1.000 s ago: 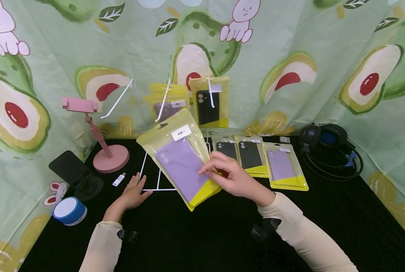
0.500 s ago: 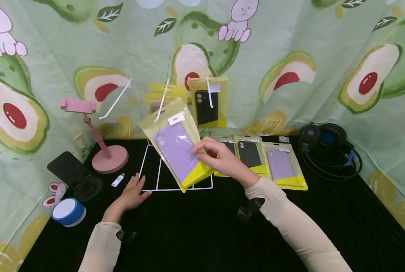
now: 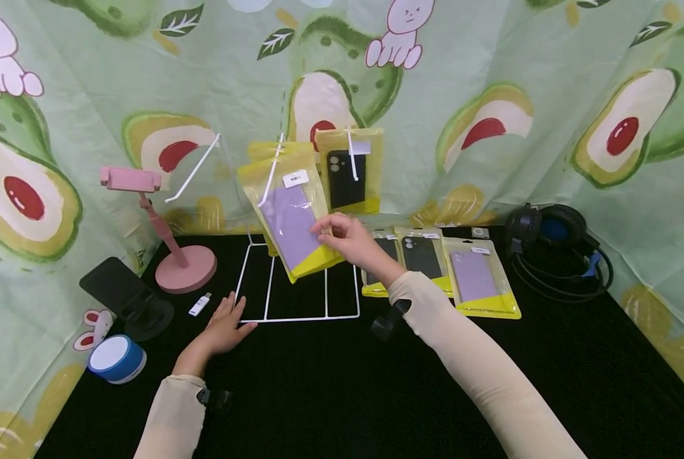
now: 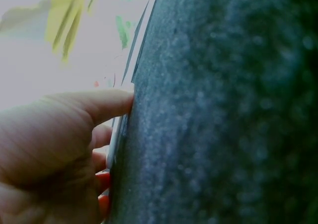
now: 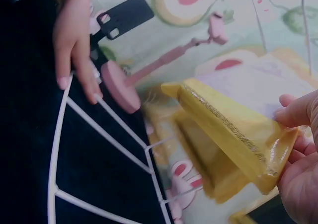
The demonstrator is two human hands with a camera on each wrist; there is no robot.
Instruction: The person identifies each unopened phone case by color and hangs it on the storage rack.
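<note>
Purple phone case packet (image 3: 292, 220): yellow-edged clear bag, held up at the white display rack (image 3: 298, 280), top end against the middle hook (image 3: 274, 171), tilted, bottom yellow corner toward the near right. Right hand (image 3: 350, 241) pinches its lower right edge, thumb on the front, fingers curled behind; the right wrist view shows the fingertips (image 5: 293, 110) clamped on the packet's yellow bottom corner (image 5: 248, 144).

Left hand (image 3: 222, 328) lies flat on the black tabletop (image 3: 342, 395), fingers straight and loosely spread, tips touching the near left corner of the rack's wire base. Holds nothing. Left wrist view: thumb (image 4: 107, 102) against the white wire, rest blurred.

Behind the held packet, more yellow packets on the same hook. Black phone case packet (image 3: 349, 172) hangs on the right hook, just beside. Left hook (image 3: 192, 169) bare.

Flat on the table right of the rack: three packets in a row, two black (image 3: 421, 258) and one purple (image 3: 478, 277).

Left side: pink phone stand (image 3: 166, 239), black folding stand (image 3: 125, 296), white USB stick (image 3: 200, 304), blue-and-white round speaker (image 3: 116, 357). Far right: black headphones (image 3: 554, 248).
</note>
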